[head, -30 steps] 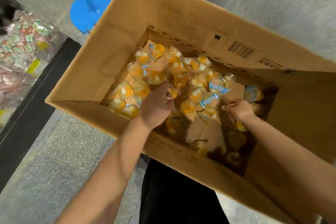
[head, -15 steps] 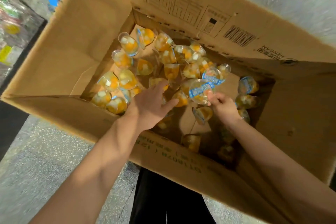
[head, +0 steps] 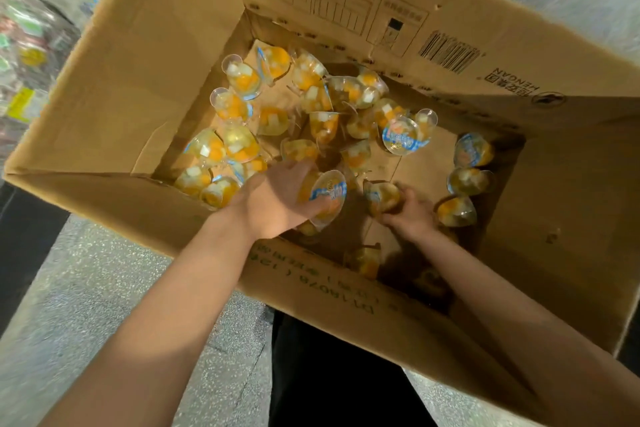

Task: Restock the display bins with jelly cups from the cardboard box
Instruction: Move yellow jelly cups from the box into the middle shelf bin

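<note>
Nearest, the left hand (head: 277,204) now curls round a jelly cup (head: 327,196) it was only reaching for 0.5 s ago; the cup lies on its side, blue-printed lid facing right. The right hand (head: 410,215), since lowered, grips another cup (head: 381,196). Loose cups (head: 242,78) litter the cardboard box (head: 131,55) floor; beyond, "HENGAN" beside a barcode (head: 450,55).
</note>
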Available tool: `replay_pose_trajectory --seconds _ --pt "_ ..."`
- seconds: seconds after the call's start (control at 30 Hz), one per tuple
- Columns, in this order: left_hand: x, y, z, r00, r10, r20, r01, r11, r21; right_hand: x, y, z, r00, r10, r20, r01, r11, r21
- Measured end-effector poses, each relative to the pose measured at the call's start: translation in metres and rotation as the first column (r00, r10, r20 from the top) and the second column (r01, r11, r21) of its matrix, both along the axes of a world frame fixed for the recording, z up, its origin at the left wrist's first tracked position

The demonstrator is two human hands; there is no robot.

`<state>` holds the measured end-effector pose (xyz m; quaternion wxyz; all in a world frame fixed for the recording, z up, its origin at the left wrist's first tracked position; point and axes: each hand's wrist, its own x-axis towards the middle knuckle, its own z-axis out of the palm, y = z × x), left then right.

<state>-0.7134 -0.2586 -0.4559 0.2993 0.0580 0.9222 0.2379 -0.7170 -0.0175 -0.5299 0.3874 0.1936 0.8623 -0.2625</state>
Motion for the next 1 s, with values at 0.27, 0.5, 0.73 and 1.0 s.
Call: replay_pose_trajectory --seconds 0.27,0.5,0.73,1.0 --pt "0.001 0.000 -0.003 0.996 0.068 -0.052 -0.070 0.997 -0.024 0.015 -0.013 -0.040 0.867 -0.477 -0.141 0.435 0.864 -0.253" --pt "0.003 0.023 0.046 0.842 0.492 0.221 -0.535 0.711 0.455 0.027 0.006 0.073 0.313 -0.795 0.519 0.712 -0.165 -0.682" --pt "-0.020 0.134 0.185 0.898 0.265 0.352 -0.436 0.422 0.795 0.055 0.069 0.287 0.321 -0.926 0.200 0.292 -0.104 -0.951" --pt "0.023 0.310 0.340 0.951 -0.228 0.209 -0.152 0.241 0.958 0.173 0.174 0.459 -0.013 -0.988 -0.157 0.120 0.154 -0.981"
